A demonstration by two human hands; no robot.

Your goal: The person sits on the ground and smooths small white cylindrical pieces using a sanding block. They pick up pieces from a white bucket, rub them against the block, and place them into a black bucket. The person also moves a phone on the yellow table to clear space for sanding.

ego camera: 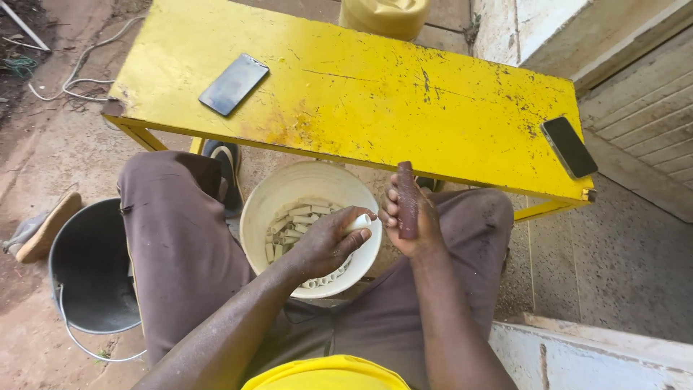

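The yellow bench (375, 94) stretches across in front of my knees, its paint scratched and worn. A dark phone (233, 84) lies flat near its left end and a second phone (569, 146) sits at the right end, hanging partly over the edge. A yellow jerrycan (384, 14) stands on the ground beyond the bench. To my left, on the ground beside my thigh, stands a grey metal bucket (90, 271) with its wire handle hanging down.

Between my legs sits the white bucket (278, 193), partly filled with short pale cut pieces (289, 224) lying in a loose heap. My left hand (325, 242) is over that bucket, fingers curled and pressed together around one small white piece (359, 224), whose tip shows between thumb and forefinger.

My right hand (408, 217) is just beside it, touching close at the fingertips, closed around a dark reddish-brown stick-like tool (408, 198) held upright, its top rising past my fingers toward the bench edge.
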